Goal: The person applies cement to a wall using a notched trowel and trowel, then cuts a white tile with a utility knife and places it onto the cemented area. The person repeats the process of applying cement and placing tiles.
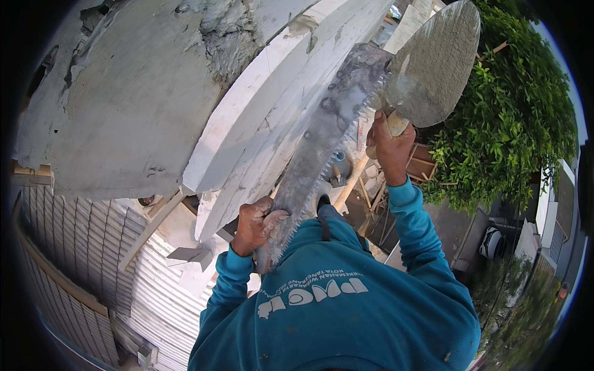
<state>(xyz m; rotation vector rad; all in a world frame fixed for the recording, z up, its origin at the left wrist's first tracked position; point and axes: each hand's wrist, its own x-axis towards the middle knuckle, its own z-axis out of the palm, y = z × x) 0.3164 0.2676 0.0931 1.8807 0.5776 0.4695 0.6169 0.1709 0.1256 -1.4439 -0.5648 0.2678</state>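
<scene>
A long, worn saw [337, 127] with a grey-smeared blade and teeth along its right edge slants up across the middle. My left hand [252, 226] is closed around its lower end, close to my chest. In my right hand [393, 145] is a trowel [436, 68] with a rounded blade coated in grey mortar, its handle inside my fist. The trowel's blade base lies close to the saw's far end; whether they touch I cannot tell. Beyond the saw stands a white block-like ledge [266, 111] with a curved edge and mortar smears.
A grey plastered surface [136, 105] with rough mortar fills the upper left. Tiled roofing [80, 247] and pale corrugated sheets [167, 334] lie lower left. A dark bucket [341, 168] sits below, beside a wooden pole [351, 185]. A leafy tree [507, 123] grows at right.
</scene>
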